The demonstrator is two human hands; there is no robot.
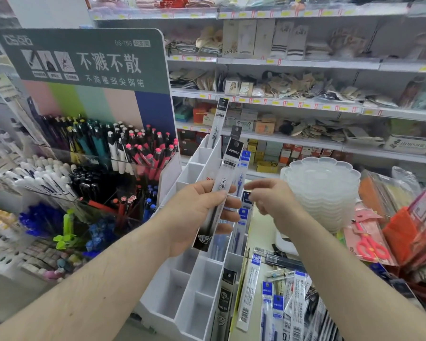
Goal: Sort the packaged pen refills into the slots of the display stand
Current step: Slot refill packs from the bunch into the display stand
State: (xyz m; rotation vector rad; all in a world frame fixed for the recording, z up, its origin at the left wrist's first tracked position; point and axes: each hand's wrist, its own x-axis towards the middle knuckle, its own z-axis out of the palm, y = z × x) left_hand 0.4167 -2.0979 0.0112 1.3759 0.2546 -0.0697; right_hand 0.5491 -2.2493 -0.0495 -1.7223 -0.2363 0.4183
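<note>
Refill pack pinched in my left hand, long axis nearly upright over the white stand; right hand loosely curled, holding nothing I can see, just beside it.

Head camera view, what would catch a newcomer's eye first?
Centre frame, the left hand grips a black-topped refill pack above the white stand, with the right hand open beside it. At left, a green sign stands over rows of colourful pens.

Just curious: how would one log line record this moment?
left hand: holds black-topped packaged pen refill | right hand: open | white slotted display stand: mostly unfilled
</note>
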